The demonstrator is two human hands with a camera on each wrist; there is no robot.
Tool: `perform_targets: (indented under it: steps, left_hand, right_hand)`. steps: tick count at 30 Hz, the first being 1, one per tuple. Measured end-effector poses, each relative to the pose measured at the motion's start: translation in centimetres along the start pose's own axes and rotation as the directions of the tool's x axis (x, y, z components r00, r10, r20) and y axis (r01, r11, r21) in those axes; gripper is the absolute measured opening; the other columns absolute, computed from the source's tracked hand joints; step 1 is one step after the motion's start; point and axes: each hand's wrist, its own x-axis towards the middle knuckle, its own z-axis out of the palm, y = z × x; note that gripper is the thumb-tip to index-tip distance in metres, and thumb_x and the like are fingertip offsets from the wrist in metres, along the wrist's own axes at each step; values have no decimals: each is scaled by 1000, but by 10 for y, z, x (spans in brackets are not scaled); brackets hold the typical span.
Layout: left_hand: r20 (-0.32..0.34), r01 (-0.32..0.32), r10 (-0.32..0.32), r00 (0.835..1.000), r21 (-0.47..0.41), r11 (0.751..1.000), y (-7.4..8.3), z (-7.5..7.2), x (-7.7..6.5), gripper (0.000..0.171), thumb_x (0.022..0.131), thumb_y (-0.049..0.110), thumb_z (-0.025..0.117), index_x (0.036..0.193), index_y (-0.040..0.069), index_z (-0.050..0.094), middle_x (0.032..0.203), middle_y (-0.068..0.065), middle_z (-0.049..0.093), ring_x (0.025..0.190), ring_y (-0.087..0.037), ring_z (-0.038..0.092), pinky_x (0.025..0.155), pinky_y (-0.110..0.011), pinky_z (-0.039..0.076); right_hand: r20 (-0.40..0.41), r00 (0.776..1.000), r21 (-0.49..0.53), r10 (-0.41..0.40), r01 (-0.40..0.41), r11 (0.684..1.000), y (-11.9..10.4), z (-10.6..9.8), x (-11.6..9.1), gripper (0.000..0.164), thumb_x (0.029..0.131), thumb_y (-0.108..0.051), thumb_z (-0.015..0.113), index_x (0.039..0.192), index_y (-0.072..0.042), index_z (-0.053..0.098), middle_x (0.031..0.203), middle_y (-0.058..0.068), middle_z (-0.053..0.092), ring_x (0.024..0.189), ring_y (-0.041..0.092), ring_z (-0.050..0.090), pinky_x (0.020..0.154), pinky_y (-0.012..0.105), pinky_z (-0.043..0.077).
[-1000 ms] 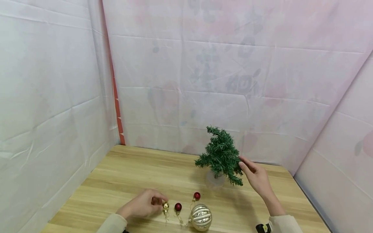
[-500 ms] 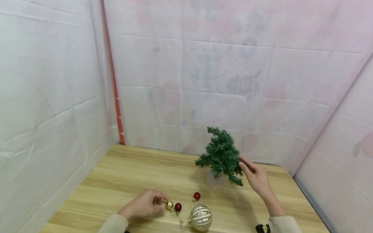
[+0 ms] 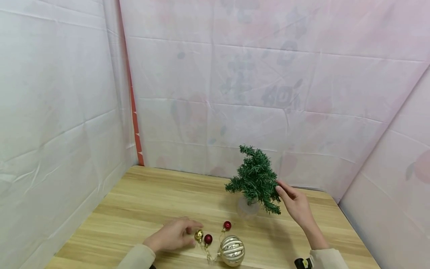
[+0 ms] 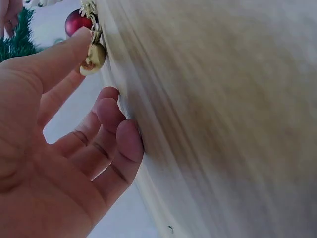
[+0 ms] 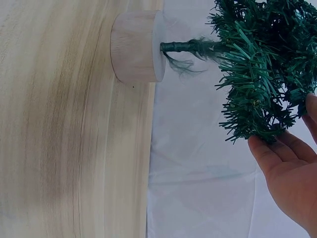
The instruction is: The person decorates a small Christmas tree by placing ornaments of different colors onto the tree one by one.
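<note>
My left hand [image 3: 176,234] is low over the table, thumb and index finger on either side of a small gold bauble [image 3: 199,235]. In the left wrist view the thumb tip meets the cap end of the gold bauble [image 4: 94,58]; the index fingertip is partly hidden, and the other fingers curve loosely by the tabletop. My right hand [image 3: 295,205] pinches an outer branch on the right side of a small green artificial Christmas tree [image 3: 255,175]. The tree's round pale base [image 5: 133,47] stands on the table, as the right wrist view shows.
Just right of the gold bauble lies a dark red bauble [image 3: 208,239]. Another red bauble [image 3: 227,225] sits farther back, near a large striped champagne-gold ball [image 3: 232,250]. Thin gold strings lie between them. Pale cloth walls [image 3: 208,123] surround the wooden table [image 3: 161,190].
The gold bauble has shifted right beside the red one, my left hand moving with it. Its string, which pointed toward the front, now slants right. The right hand and tree have stayed put.
</note>
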Motion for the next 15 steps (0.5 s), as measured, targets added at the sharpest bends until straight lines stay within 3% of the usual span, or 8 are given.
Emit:
perform_targets:
  steps: [6, 15]
  left_hand:
    - [9, -12, 12, 1000, 37, 999, 1, 3, 2, 37, 90, 24, 84, 127, 21, 77, 98, 14, 67, 84, 4, 55, 74, -21, 49]
    - [-9, 1, -2, 1000, -82, 997, -3, 2, -1, 34, 86, 20, 87, 118, 12, 78, 95, 12, 67, 83, 2, 56, 74, -20, 51]
  right_hand:
    - [2, 1000, -6, 2, -2, 1000, 0, 0, 0, 49, 111, -39, 54, 154, -14, 56, 153, 19, 57, 130, 39, 64, 90, 11, 47]
    - [-10, 1000, -10, -7, 7, 1000, 1, 1, 1, 48, 111, -37, 54, 153, -13, 57, 152, 19, 58, 129, 39, 64, 90, 10, 45]
